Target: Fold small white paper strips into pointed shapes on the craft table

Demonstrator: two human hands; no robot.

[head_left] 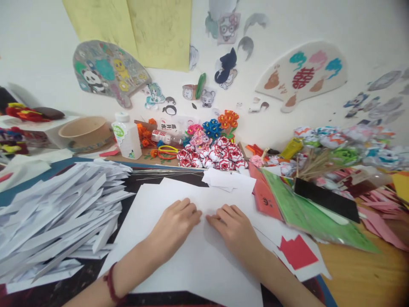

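My left hand [177,224] and my right hand [234,228] face each other above large white paper sheets [179,273], a small gap between their fingertips. Both have curled fingers, with thumb and fingertips drawn together in a pinch. Anything held between them blends into the white paper behind, so I cannot make it out. A dark red bracelet [111,283] circles my left wrist. Small white paper pieces [220,179] lie just beyond the hands, at the sheets' far edge.
A heap of folded white paper strips [64,209] lies left. Behind stand a white bottle [126,136] and red-and-white paper flowers [217,155]. On the right are a black phone [326,199], a green packet [306,209] and red paper [298,251]. Thin wires [166,172] lie behind the sheets.
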